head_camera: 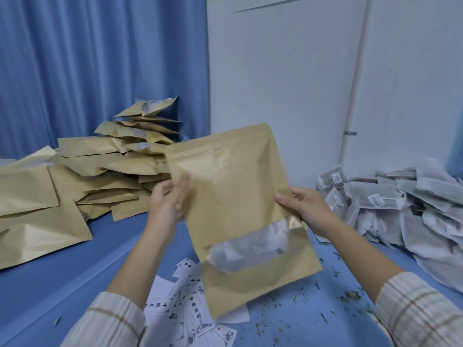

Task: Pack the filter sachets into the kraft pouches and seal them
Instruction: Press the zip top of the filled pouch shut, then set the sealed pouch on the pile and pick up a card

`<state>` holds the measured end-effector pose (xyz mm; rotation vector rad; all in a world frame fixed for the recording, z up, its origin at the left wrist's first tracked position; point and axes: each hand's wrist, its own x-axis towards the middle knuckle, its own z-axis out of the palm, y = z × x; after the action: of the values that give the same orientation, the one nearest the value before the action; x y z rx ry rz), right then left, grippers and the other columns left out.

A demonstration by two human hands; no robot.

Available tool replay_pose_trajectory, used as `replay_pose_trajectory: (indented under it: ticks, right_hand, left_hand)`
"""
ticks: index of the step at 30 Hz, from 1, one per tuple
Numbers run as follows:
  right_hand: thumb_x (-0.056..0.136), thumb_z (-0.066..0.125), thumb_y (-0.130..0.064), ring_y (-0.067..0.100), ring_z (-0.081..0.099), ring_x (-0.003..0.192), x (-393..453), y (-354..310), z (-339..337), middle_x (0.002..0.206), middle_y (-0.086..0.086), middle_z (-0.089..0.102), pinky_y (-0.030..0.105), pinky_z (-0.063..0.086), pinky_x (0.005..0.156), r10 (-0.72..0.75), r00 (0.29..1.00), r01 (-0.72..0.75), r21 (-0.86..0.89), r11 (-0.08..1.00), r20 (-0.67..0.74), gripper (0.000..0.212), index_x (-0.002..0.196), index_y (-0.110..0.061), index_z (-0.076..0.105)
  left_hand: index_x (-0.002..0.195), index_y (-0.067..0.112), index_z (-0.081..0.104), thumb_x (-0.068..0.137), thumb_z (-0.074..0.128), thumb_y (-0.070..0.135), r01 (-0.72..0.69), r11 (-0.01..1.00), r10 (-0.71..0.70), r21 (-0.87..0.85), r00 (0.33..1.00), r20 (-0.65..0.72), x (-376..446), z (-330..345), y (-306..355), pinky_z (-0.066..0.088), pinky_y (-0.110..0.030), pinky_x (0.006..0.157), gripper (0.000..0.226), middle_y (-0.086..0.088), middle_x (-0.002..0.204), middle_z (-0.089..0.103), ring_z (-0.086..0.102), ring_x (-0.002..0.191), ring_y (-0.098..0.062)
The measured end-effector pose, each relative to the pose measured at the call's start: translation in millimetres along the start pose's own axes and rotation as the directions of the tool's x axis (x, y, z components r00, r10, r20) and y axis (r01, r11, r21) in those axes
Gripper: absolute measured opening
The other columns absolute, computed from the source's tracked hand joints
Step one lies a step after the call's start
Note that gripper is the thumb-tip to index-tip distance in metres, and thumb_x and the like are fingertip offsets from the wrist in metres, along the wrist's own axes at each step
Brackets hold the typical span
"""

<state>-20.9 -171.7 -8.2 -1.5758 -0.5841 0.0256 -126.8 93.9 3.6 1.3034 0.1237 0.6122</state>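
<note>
A person holds a windowed kraft pouch [240,211] upright above a blue table [75,276], one hand at each side edge.

The right hand [304,206] pinches the pouch's right edge, thumb on the front just above the clear window, where pale filter sachets [248,246] show inside. The left hand [170,199] is blurred at the left edge; its fingers curl against the pouch, though whether they grasp it cannot be told. Beyond the left fingers, a heap of kraft pouches [82,179] lies against a blue curtain [100,58]. Past the right fingers, loose sachets [400,206] pile up by a white wall [288,71]. Below the pouch, printed paper labels [185,311] and herb crumbs [350,295] scatter on the table.
</note>
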Motion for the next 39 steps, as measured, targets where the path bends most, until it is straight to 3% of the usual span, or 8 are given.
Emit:
replay_pose_trajectory:
  ticks: [3,8,12,16,20,24,29,39]
  right_hand:
    - [0.081,0.068,-0.018,0.018,0.07,0.078,2.7,19.1,14.1,0.09,0.008,0.074,0.026,0.054,0.068,0.075,0.991,-0.068,0.067,0.995,-0.106,0.025,0.101,-0.004,0.07]
    - [0.087,0.063,-0.022,0.023,0.07,0.082,-5.9,34.1,45.6,0.096,0.01,0.073,0.029,0.053,0.067,0.236,0.967,-0.215,0.189,0.958,-0.097,0.025,0.104,-0.005,0.068]
    - [0.092,0.051,-0.016,0.009,0.054,0.114,-14.1,29.0,69.4,0.124,0.005,0.061,0.02,0.041,0.095,0.299,0.954,-0.285,0.291,0.913,-0.007,0.038,0.128,-0.002,0.052]
    - [0.09,0.052,-0.009,0.009,0.066,0.052,-29.4,23.2,102.9,0.063,0.0,0.07,0.012,0.044,0.04,0.326,0.945,-0.309,0.408,0.859,0.028,0.01,0.091,-0.009,0.062]
    - [0.088,0.055,-0.007,0.015,0.067,0.054,-23.4,10.0,156.1,0.067,0.005,0.071,0.015,0.046,0.042,0.359,0.933,-0.284,0.535,0.796,-0.039,0.011,0.094,-0.004,0.063]
    - [0.094,0.049,-0.008,0.033,0.06,0.102,50.8,-36.0,279.3,0.123,0.019,0.059,0.041,0.049,0.085,0.328,0.939,-0.298,0.721,0.626,0.104,0.039,0.132,0.0,0.047]
    - [0.079,0.033,-0.078,0.038,0.038,0.13,106.7,-127.5,436.1,0.15,0.012,0.028,0.058,0.031,0.103,0.382,0.774,-0.618,0.472,0.628,0.505,0.092,0.149,-0.021,0.012]
    - [0.085,0.039,-0.068,0.033,0.05,0.117,112.8,-51.4,406.2,0.141,0.008,0.039,0.042,0.04,0.1,0.337,0.83,-0.51,0.361,0.781,0.444,0.074,0.144,-0.024,0.028]
  left_hand:
    - [0.103,0.016,0.069,0.067,0.079,0.04,0.196,0.955,-0.262,0.224,0.909,0.325,-18.7,-19.7,-26.2,0.052,-0.027,0.057,0.045,-0.003,0.093,0.074,0.069,0.072,-0.02]
    - [0.099,0.009,0.073,0.081,0.069,0.023,0.279,0.927,-0.342,0.249,0.904,0.259,-22.4,-51.5,-32.7,0.054,-0.029,0.057,0.023,-0.013,0.1,0.072,0.07,0.079,-0.024]
    - [0.094,0.013,0.077,0.075,0.066,0.044,0.349,0.928,-0.37,0.128,0.899,0.235,-24.1,-74.3,-28.5,0.056,-0.03,0.062,0.037,-0.013,0.101,0.072,0.07,0.08,-0.025]
    - [0.099,0.017,0.076,0.09,0.042,0.058,0.465,0.796,-0.335,-0.388,0.872,0.358,-25.8,-96.4,-41.9,0.056,-0.033,0.069,0.055,-0.006,0.101,0.073,0.07,0.09,-0.024]
    - [0.104,0.014,0.072,0.099,0.032,0.041,0.379,0.777,-0.259,-0.503,0.92,0.294,-26.6,-108.0,-53.6,0.054,-0.041,0.069,0.049,-0.01,0.106,0.07,0.069,0.088,-0.031]
    - [0.12,0.005,0.053,0.093,0.038,0.056,0.38,0.805,-0.335,-0.456,0.925,0.179,-16.0,-119.4,-41.3,0.055,-0.044,0.075,0.061,-0.011,0.112,0.065,0.068,0.092,-0.036]
    - [0.101,0.01,0.058,0.099,0.037,0.046,0.109,0.739,-0.189,-0.665,0.981,-0.049,16.3,-152.7,12.6,0.055,-0.033,0.047,0.042,-0.011,0.079,0.074,0.072,0.067,-0.025]
    - [0.099,0.013,0.055,0.101,0.037,0.037,0.216,0.77,-0.349,-0.6,0.93,-0.114,40.1,-157.0,-7.1,0.054,-0.039,0.057,0.03,-0.008,0.087,0.066,0.069,0.067,-0.026]
